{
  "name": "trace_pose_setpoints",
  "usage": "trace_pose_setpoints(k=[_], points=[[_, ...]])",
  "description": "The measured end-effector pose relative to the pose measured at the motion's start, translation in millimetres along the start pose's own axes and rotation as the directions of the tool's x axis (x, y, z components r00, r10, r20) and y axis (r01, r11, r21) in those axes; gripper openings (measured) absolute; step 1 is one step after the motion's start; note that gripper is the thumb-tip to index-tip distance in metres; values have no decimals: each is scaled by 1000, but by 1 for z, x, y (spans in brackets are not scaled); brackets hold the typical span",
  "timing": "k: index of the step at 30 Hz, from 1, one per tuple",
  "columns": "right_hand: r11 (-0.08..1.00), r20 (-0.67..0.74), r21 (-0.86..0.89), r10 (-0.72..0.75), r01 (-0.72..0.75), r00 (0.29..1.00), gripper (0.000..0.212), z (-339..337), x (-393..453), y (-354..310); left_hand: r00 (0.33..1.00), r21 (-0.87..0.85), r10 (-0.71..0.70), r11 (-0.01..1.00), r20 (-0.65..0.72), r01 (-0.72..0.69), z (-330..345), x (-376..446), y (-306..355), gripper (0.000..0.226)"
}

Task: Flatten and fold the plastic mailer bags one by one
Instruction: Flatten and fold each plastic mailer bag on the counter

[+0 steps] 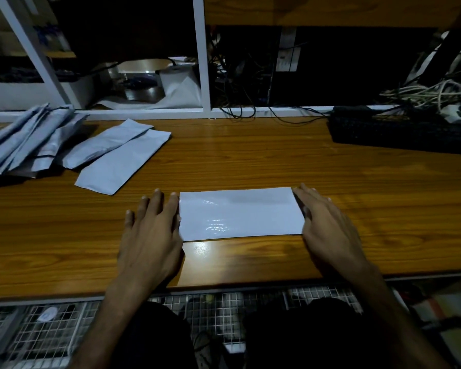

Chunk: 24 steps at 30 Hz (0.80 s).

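Note:
A folded pale grey mailer bag (pixel 240 213) lies flat on the wooden table (pixel 277 161), near its front edge. My left hand (pixel 152 235) lies flat with straight fingers against the bag's left end. At the bag's right end my right hand (pixel 328 227) rests with fingers extended over that edge. Neither hand curls round the bag. Two folded mailers (pixel 117 153) lie at the left middle of the table. Farther left sits a loose pile of several mailer bags (pixel 22 139).
A black keyboard (pixel 399 133) lies at the table's back right, with tangled cables (pixel 423 94) behind it. White shelf posts (pixel 201 49) and tape rolls (pixel 144 83) stand behind the table. A wire grid (pixel 210 310) runs below the front edge.

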State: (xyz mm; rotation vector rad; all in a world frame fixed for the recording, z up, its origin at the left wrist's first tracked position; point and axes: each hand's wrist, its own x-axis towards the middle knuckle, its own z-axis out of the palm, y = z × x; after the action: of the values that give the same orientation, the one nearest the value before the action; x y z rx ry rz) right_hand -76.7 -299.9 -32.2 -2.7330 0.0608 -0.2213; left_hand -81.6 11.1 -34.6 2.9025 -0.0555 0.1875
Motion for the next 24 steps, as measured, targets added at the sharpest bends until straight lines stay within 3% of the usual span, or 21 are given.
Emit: trace_pose_setpoints(k=[6,13,18,24], points=[[999,-85,19,-34,36,996,29,0,16,-37,993,-67,119,990,-16,-120,-3,22,42,52],[989,8,-46,-138,138,990,28,25,45,-86,959,-119,278,955,59,-270,21,66,93,43],[980,51,-100,-165,169,985,44,34,48,-83,964,-59,256,966,71,-252,27,64,94,60],[976,42,-160,-140,145,989,46,36,44,-82,973,13,205,978,102,-207,30,63,92,58]])
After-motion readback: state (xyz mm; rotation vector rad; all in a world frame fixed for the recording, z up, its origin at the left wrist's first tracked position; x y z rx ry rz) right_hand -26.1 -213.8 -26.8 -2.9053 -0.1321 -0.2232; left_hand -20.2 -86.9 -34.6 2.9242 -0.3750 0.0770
